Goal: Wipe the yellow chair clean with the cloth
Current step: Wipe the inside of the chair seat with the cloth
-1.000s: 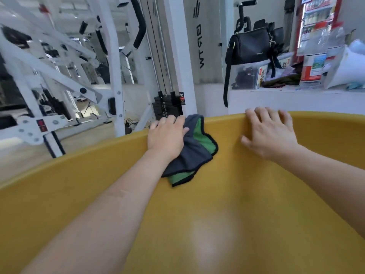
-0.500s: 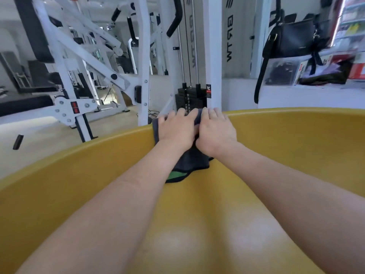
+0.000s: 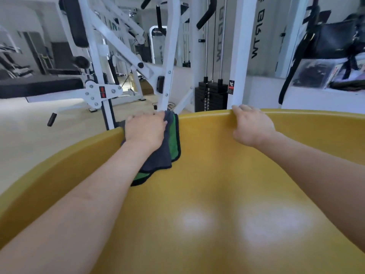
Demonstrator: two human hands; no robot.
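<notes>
Filling the lower half of the view, one yellow chair shows its smooth, glossy plastic shell, a wide curved scoop with a rounded rim. Two soft pale patches of glare lie on its surface. Two bare forearms reach forward from the bottom corners to that rim.

The left hand presses one cloth against the rim at left of centre, its fingers curled over the edge and clamping the fabric there. The cloth is soft and fleecy, dark grey on one face and bright green on the other, with a black stitched border. It is folded into layers, draped over the rim, and hangs down the inside of the chair below the wrist.

The right hand is well apart from it, further right on the bare rim. Its fingers hook over the top edge and its thumb lies on the inner face, so it grips the chair itself.

Behind the chair stands one white steel gym machine with angled bars, bolts and black padded handles. One black weight stack sits beside a white post. At upper right, blurred, one black bag with a long strap rests on a white bench. The floor is pale and smooth.
</notes>
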